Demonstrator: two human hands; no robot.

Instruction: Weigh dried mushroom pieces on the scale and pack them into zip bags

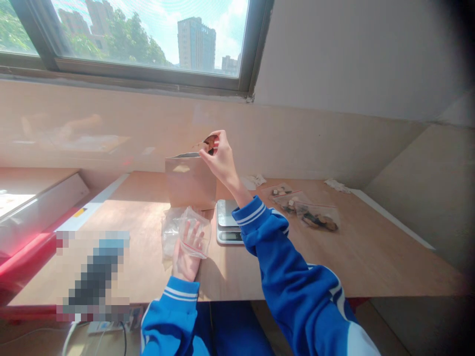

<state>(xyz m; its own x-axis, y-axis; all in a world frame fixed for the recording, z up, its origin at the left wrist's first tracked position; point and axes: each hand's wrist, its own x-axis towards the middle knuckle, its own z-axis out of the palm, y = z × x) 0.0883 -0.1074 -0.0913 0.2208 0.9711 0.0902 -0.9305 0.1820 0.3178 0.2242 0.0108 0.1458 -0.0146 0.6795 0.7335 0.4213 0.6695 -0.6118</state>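
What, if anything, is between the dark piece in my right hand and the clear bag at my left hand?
The upright brown container, behind the clear bag; the dark piece appears above the container's rim, so the way over looks open.

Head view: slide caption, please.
Right hand holds brown material by the top of a brown container; left hand, partly seen through a clear bag, beside a scale.
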